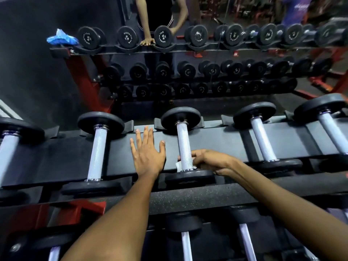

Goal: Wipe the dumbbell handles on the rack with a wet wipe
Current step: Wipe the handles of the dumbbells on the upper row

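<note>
Mirrored gym wall behind the dumbbell rack (56,159). Left hand (147,152) lies flat, fingers spread, on the rack; just beside it, right hand (209,161) pinches a white wet wipe (178,164) around a dumbbell handle (184,146)

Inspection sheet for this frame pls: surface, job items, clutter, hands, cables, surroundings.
Surface: black top shelf of rack, red frame below.
Job's things: white wet wipe wrapped at near end of middle dumbbell handle; other dumbbells alongside.
Clutter: nothing seen on the shelf.
Grippers: left hand flat on the shelf, fingers spread; right hand grips wipe around the handle.
Cables: nothing seen.
Surroundings: mirror behind reflects rack and person; blue crumpled item in the reflection.
</note>
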Demonstrator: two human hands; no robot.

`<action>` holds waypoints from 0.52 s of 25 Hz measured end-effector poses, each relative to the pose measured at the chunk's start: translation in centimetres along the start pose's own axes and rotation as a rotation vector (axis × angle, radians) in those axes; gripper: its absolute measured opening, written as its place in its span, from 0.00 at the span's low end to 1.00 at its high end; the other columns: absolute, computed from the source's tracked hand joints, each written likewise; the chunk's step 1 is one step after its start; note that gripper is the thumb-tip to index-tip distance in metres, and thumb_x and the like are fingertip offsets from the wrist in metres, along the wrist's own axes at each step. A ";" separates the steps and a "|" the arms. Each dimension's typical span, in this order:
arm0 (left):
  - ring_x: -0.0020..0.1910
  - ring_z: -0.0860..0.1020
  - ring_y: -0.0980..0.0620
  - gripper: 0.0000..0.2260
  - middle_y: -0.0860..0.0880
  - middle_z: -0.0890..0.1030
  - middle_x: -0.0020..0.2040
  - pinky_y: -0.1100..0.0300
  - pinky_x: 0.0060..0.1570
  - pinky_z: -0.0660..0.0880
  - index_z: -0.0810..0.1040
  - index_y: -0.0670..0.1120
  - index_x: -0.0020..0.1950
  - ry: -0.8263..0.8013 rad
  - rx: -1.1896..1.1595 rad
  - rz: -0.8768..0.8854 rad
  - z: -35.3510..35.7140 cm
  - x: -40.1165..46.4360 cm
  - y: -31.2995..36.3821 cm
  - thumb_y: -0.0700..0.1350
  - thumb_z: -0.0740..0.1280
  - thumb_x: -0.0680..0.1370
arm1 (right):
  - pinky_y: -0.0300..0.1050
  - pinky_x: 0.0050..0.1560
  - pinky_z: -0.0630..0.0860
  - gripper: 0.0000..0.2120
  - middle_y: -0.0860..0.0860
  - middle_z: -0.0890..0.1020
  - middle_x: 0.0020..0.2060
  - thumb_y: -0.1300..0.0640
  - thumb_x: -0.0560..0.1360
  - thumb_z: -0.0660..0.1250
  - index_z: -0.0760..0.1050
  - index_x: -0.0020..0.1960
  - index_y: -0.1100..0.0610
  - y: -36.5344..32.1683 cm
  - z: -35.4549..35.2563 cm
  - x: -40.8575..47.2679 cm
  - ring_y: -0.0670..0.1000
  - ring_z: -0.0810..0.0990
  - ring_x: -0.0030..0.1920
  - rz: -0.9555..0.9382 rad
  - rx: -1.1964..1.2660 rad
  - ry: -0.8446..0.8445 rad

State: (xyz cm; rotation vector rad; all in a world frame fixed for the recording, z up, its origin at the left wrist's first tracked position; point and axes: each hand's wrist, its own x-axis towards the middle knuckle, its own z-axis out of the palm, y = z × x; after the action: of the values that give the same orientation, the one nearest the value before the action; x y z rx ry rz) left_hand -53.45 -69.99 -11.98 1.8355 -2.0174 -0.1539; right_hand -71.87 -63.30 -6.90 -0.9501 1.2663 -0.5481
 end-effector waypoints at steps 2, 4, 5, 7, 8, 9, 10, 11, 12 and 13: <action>0.79 0.43 0.49 0.29 0.51 0.53 0.80 0.49 0.76 0.38 0.54 0.47 0.79 -0.007 -0.004 0.004 0.0 0.0 0.1 0.58 0.52 0.81 | 0.36 0.46 0.74 0.18 0.54 0.82 0.46 0.74 0.71 0.56 0.78 0.51 0.59 0.1 -0.9 0.2 0.48 0.79 0.42 -0.022 0.070 0.004; 0.79 0.42 0.50 0.29 0.51 0.52 0.80 0.49 0.76 0.37 0.53 0.47 0.79 -0.006 -0.007 0.006 -0.1 0.0 0.1 0.58 0.51 0.82 | 0.38 0.43 0.72 0.17 0.58 0.80 0.46 0.71 0.65 0.61 0.78 0.51 0.60 0.4 -1.1 0.6 0.50 0.76 0.41 0.017 0.093 0.039; 0.79 0.42 0.50 0.29 0.51 0.52 0.80 0.49 0.76 0.37 0.53 0.47 0.79 -0.008 -0.009 0.008 -0.1 -0.1 0.1 0.58 0.51 0.82 | 0.38 0.39 0.70 0.17 0.58 0.79 0.45 0.69 0.64 0.62 0.78 0.50 0.60 0.7 -0.9 0.8 0.49 0.75 0.39 0.036 0.091 0.055; 0.79 0.42 0.50 0.29 0.51 0.52 0.80 0.49 0.76 0.37 0.53 0.47 0.79 -0.007 -0.020 0.010 -0.1 -0.2 0.0 0.58 0.51 0.82 | 0.37 0.31 0.69 0.10 0.56 0.78 0.39 0.68 0.67 0.63 0.77 0.47 0.61 0.5 -0.7 0.9 0.47 0.75 0.33 0.080 0.040 0.107; 0.79 0.42 0.50 0.29 0.51 0.52 0.80 0.49 0.76 0.37 0.53 0.47 0.79 -0.004 -0.022 0.009 -0.1 -0.2 0.0 0.58 0.51 0.82 | 0.37 0.27 0.71 0.07 0.56 0.78 0.37 0.70 0.71 0.61 0.76 0.45 0.63 -0.2 -0.9 1.0 0.47 0.76 0.30 0.079 0.058 0.130; 0.79 0.42 0.50 0.29 0.51 0.52 0.80 0.49 0.76 0.37 0.53 0.47 0.79 0.001 -0.023 0.009 -0.1 -0.1 0.0 0.58 0.52 0.82 | 0.38 0.25 0.74 0.06 0.56 0.78 0.35 0.72 0.73 0.59 0.73 0.43 0.65 -1.4 -1.3 1.5 0.48 0.79 0.28 0.077 0.126 0.174; 0.79 0.42 0.50 0.29 0.51 0.52 0.80 0.49 0.76 0.37 0.53 0.47 0.79 0.003 -0.024 0.009 -0.1 -0.1 0.0 0.58 0.52 0.82 | 0.39 0.25 0.77 0.09 0.56 0.79 0.32 0.74 0.75 0.55 0.71 0.41 0.66 -2.9 -1.7 2.0 0.48 0.80 0.26 0.053 0.214 0.250; 0.79 0.41 0.50 0.29 0.52 0.52 0.80 0.49 0.76 0.37 0.53 0.47 0.79 0.004 -0.024 0.011 -0.1 0.0 0.0 0.58 0.52 0.82 | 0.40 0.26 0.78 0.11 0.56 0.79 0.29 0.74 0.76 0.53 0.69 0.40 0.66 -4.6 -2.0 2.4 0.48 0.80 0.25 0.004 0.293 0.319; 0.79 0.41 0.51 0.29 0.52 0.52 0.80 0.49 0.76 0.36 0.53 0.47 0.80 0.003 -0.022 0.009 -0.1 -0.1 0.0 0.58 0.52 0.82 | 0.40 0.28 0.79 0.12 0.55 0.79 0.28 0.74 0.77 0.52 0.70 0.40 0.65 -5.6 -2.1 3.0 0.47 0.80 0.25 -0.050 0.376 0.368; 0.79 0.41 0.51 0.29 0.52 0.51 0.80 0.49 0.76 0.36 0.53 0.48 0.80 0.004 -0.021 0.004 -0.1 -0.2 0.0 0.58 0.52 0.82 | 0.40 0.30 0.80 0.13 0.54 0.79 0.29 0.73 0.77 0.52 0.71 0.40 0.64 -5.9 -1.9 3.1 0.46 0.79 0.26 -0.067 0.412 0.366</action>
State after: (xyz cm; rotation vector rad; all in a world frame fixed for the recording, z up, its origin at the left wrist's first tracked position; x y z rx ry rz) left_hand -53.44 -69.80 -11.91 1.8174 -2.0085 -0.1699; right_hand -72.04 -69.45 -3.69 -0.5610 1.3749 -1.0261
